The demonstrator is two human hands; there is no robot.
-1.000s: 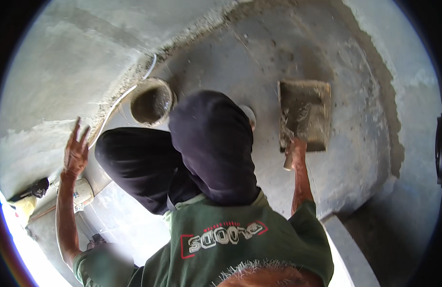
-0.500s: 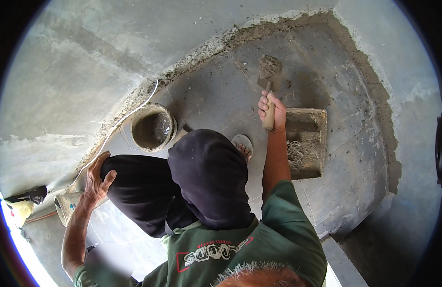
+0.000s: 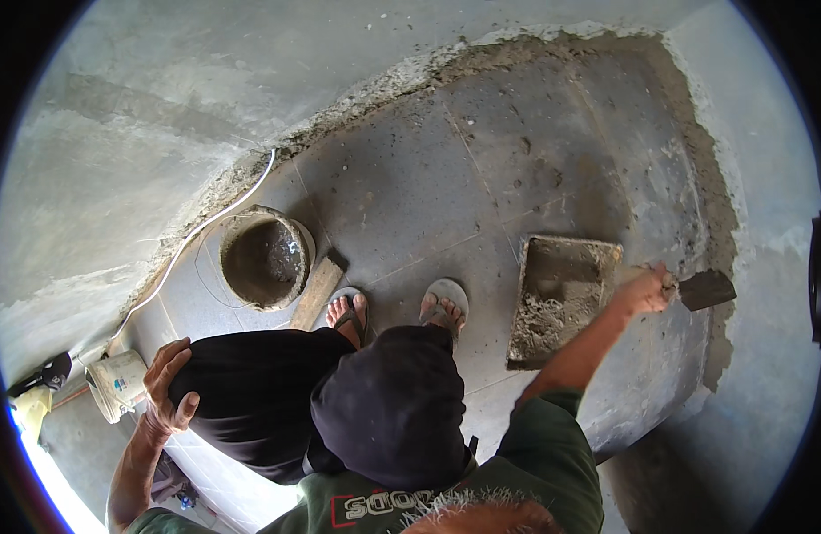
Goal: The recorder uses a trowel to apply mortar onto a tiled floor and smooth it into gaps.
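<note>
My right hand (image 3: 646, 289) had come back from the far wall, gripping the trowel (image 3: 704, 289) right of the mortar tray (image 3: 562, 303). My left hand (image 3: 169, 387) rested open on my knee (image 3: 241, 392), so another load looked due.

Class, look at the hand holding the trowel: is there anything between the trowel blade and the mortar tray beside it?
Nothing visible. The right hand grips the trowel, whose blade lies to the right of the mortar tray. Only the hand itself sits between blade and tray.
</note>
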